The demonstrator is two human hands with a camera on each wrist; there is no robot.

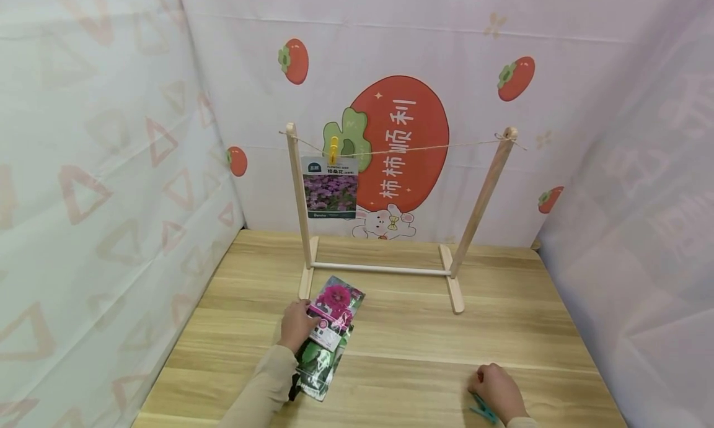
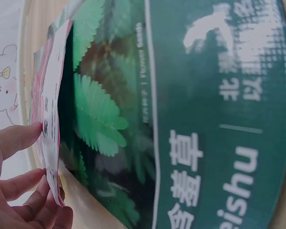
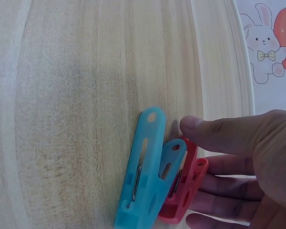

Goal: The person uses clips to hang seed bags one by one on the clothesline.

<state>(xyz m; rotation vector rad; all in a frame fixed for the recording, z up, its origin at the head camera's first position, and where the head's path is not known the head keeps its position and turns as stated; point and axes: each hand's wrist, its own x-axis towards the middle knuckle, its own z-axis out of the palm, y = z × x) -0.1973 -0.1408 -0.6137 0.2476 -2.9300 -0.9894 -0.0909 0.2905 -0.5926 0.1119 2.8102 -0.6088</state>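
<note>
A: What is the left hand point(image 1: 297, 326) holding?

B: It is pinching the pink packet point(image 1: 334, 301) at its left edge, thumb on top and fingers curling beneath. The white part of the packet is tilting up under the thumb, carrying print too small for me to make out.

A: And below that?

B: The green packet point(image 1: 318, 360) is lying partly under it, reaching from the left hand back toward the person. Its label is reading 含羞草, with "Flower Seeds" and, partly cut off, "eishu".

A: What about the right hand point(image 1: 499, 391)?

B: It is holding the red clip point(image 3: 178, 191) by its handles, thumb on one side and fingers bending round the other, with only a small gap between. How hard it is squeezing, I can't tell. The teal clip point(image 3: 142, 167) is lying just beside the red one, on the thumb side.

A: Anything beyond the hands?

B: The rack point(image 1: 483, 199) is standing ahead of both. Above and beyond the left hand, a yellow clip point(image 1: 333, 149) is fixing the hung packet point(image 1: 330, 192) to the string point(image 1: 446, 147); that one is showing "FLOWERS SEED" and 格桑花. Behind, the backdrop point(image 1: 429, 143) is displaying 柿柿顺利 turned sideways.
</note>
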